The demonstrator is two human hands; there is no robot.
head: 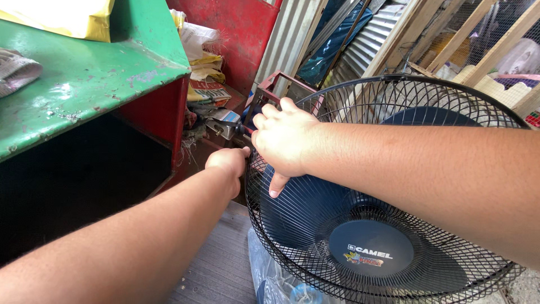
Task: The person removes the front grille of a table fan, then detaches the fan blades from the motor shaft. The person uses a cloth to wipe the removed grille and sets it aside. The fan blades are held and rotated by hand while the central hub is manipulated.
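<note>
A black wire fan guard (461,104) with dark blue blades (304,208) behind it and a round dark hub cap (371,247) fills the right half of the view. My right hand (284,138) grips the guard's left rim, thumb pressed down on the wires. My left hand (228,163) is closed at the same rim from the outside, just left of the right hand. What sits between its fingers is hidden.
A green-topped, red-sided metal cabinet (84,84) stands at left with a dark opening below. Papers and bags (205,67) are piled behind it. Corrugated sheets (371,39) and wooden frames (467,34) stand at the back. A clear plastic bag (270,276) lies under the fan.
</note>
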